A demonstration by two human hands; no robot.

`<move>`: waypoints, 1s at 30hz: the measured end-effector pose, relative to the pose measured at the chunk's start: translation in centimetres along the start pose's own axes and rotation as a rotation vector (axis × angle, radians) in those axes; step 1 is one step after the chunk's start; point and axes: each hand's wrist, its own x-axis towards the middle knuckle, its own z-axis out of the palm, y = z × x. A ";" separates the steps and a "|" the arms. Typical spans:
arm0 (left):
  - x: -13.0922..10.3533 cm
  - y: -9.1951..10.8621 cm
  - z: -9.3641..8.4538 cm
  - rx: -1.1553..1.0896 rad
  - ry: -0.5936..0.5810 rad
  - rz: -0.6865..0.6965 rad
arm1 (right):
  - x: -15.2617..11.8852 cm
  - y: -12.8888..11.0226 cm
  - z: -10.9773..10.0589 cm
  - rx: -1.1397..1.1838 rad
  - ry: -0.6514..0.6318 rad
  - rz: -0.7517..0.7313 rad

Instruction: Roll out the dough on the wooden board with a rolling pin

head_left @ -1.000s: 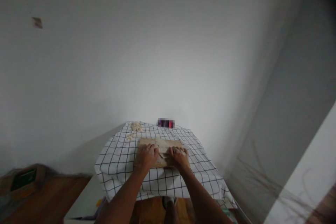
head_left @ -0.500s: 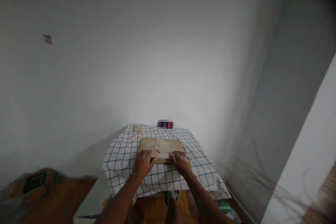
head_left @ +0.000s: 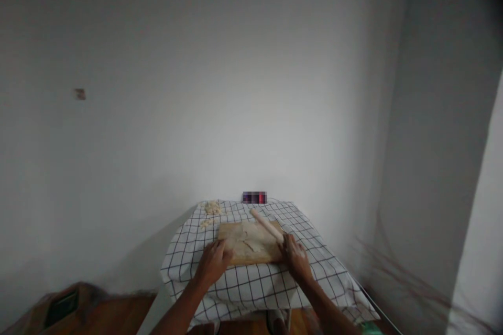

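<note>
A sheet of pale, floury dough (head_left: 255, 238) lies on a wooden board (head_left: 251, 261), with a crack near its middle. My right hand (head_left: 294, 255) is closed around the near end of a rolling pin (head_left: 265, 224). The pin slants away to the far left over the board's right part, its far end past the back edge. At the board's left edge, my left hand (head_left: 215, 259) rests with fingers laid over the edge beside the dough; its fingertips are not clear.
A white checked cloth (head_left: 259, 288) covers the table. Small dough pieces (head_left: 212, 208) lie at its far left corner, with several more nearer the board. A blurred dark and red object (head_left: 255, 197) stands at the back against the wall. A cardboard box (head_left: 63, 308) sits on the floor at left.
The rolling pin now shows, pointing away from my right hand, which has moved rightward off the board's front. My left hand is at the board's left edge. The view has shifted.
</note>
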 end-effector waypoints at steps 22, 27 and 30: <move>9.5 13.2 8.7 0.084 -0.157 -0.123 | 5.5 -3.6 0.3 0.093 -0.076 0.234; 8.9 13.1 6.2 0.091 -0.272 -0.066 | 5.5 -4.4 -1.0 0.103 -0.090 0.226; 8.7 13.4 4.5 0.101 -0.306 -0.031 | 5.5 -4.3 -0.9 0.145 -0.091 0.266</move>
